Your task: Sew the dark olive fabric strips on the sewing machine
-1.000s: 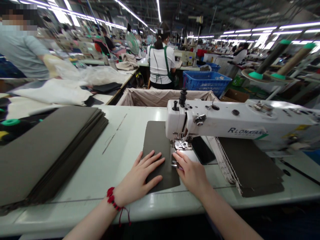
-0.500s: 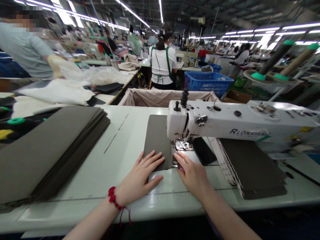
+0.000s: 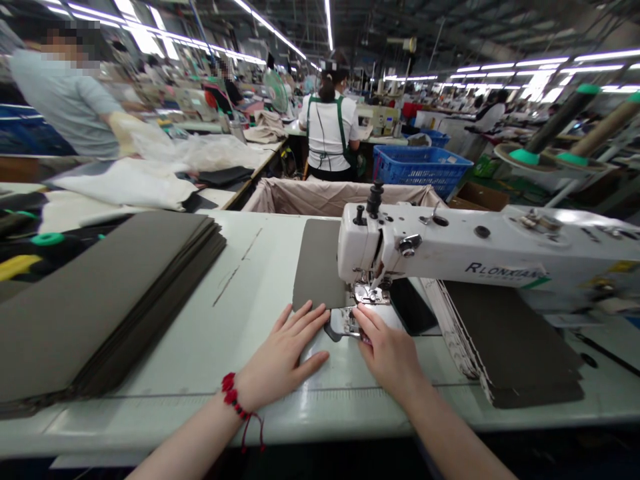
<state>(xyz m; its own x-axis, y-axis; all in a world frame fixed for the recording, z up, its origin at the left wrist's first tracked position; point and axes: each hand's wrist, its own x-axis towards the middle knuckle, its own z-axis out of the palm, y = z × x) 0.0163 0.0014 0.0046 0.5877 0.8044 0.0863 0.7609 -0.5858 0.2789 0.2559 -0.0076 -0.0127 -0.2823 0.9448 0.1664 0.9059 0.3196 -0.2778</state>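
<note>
One wide, smooth, pale worktable (image 3: 260, 267) fills the view. On its left lies a thick stack (image 3: 100, 300) of flat, matte, dark grey-brown sheets with fanned edges. At right stands a white sewing machine (image 3: 475, 253), its long arm reaching left. Beneath that arm leans a second stack (image 3: 510, 340) of the same sheets. A single panel (image 3: 320, 267) of this material, a stiff-looking rectangle, lies in the middle with its long axis running near to far. Its right margin sits under the presser foot (image 3: 371, 295), and nearly all of it stretches away on the far side of the hands. The left hand (image 3: 280, 360) is flat and uncurled, fingers spread, fingertips (image 3: 310, 315) pressing the panel's near edge, so it is the nearer hand. The right hand (image 3: 390, 353) is also uncurled, gripping nothing. Its fingertips rest just near the foot, probably on the metal plate (image 3: 345, 321), though the view there is cramped. A red beaded bracelet (image 3: 233, 393) circles the left wrist.
</note>
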